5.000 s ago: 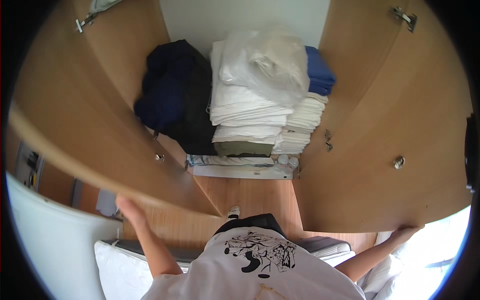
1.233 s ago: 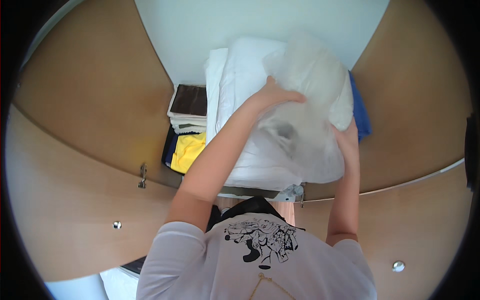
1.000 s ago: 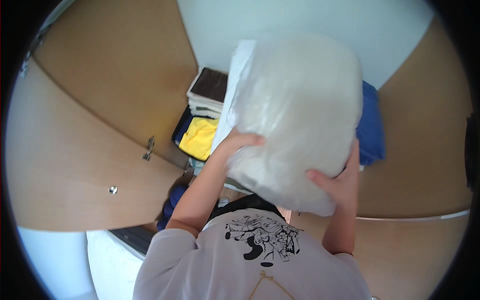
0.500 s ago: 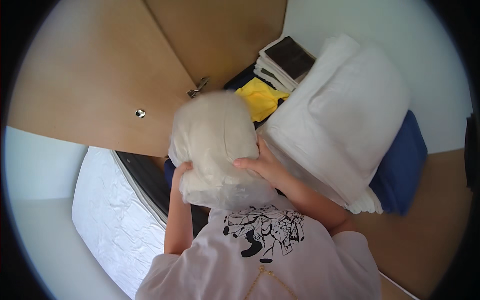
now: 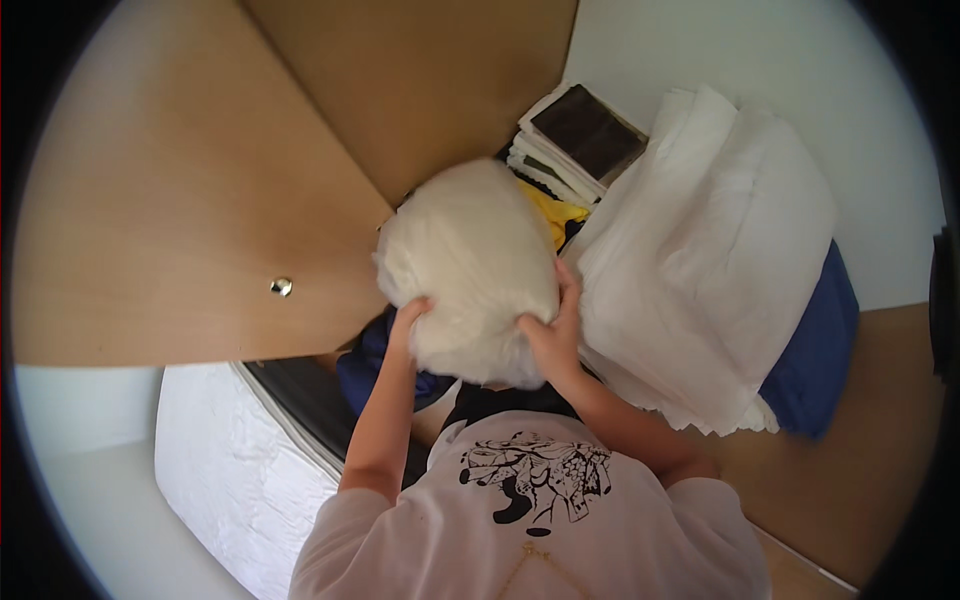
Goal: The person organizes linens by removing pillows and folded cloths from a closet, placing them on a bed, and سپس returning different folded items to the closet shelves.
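Close before the person's chest, both hands hold a white plastic-wrapped bundle from below. The left hand grips its lower left edge with fingers curled on the wrap, and the right hand presses the lower right side with fingers spread upward. The bundle is rounded, a little longer than wide, and its long axis runs from the hands up and slightly left, toward the wooden door edge.

Left of the bundle, the open wardrobe door with a small metal knob comes very near; its corner is just beside the bundle. Below the door lies a white mattress, and a dark blue cloth hangs under the bundle.

Right of the bundle, a tall stack of white folded linens stands just beside the right hand, leaving little room there. Behind the bundle a yellow cloth is partly hidden. Farther back are folded white towels with a dark item on top, and a blue fabric lies behind the white stack.
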Demonstrator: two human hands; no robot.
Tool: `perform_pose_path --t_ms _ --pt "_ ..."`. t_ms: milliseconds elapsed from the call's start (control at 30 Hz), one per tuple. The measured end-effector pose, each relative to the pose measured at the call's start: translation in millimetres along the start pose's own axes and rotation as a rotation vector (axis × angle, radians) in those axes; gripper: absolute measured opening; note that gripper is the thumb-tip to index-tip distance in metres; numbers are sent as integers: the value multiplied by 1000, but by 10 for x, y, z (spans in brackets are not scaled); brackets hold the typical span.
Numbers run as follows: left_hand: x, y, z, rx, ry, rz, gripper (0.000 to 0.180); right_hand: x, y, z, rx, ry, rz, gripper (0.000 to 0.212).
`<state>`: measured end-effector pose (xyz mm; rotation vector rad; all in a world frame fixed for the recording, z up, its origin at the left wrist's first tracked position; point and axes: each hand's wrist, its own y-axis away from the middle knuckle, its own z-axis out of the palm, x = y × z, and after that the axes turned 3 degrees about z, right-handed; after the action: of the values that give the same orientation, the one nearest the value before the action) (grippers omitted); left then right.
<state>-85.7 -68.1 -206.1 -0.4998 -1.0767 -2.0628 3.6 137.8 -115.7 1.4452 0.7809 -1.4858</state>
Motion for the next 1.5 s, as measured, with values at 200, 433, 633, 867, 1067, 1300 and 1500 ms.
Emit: perform_pose_path --t_ms 200,433,633,867,1067,1300,1500 --pt "-816 -1415 264 123 -103 159 57 1375 -943 -33 532 -370 445 67" --pt "-376 -1550 423 -46 -167 -383 44 1237 -951 153 791 -21 247 75" --pt "55 -1179 985 -229 -182 -259 29 238 -972 263 743 95 -134 67" --pt "-391 -1195 1065 -242 -146 46 49 1419 -1351 -161 842 156 -322 65" --pt "-1161 -1927 468 -19 -947 232 51 1696 -1362 -5 752 1058 429 45" --pt "-1062 -1651 635 -136 -1033 13 85 -1010 -3 -414 37 538 -549 37" --pt "-44 -55 2623 -790 -720 632 78 -1336 667 -1782 1353 727 -380 36"
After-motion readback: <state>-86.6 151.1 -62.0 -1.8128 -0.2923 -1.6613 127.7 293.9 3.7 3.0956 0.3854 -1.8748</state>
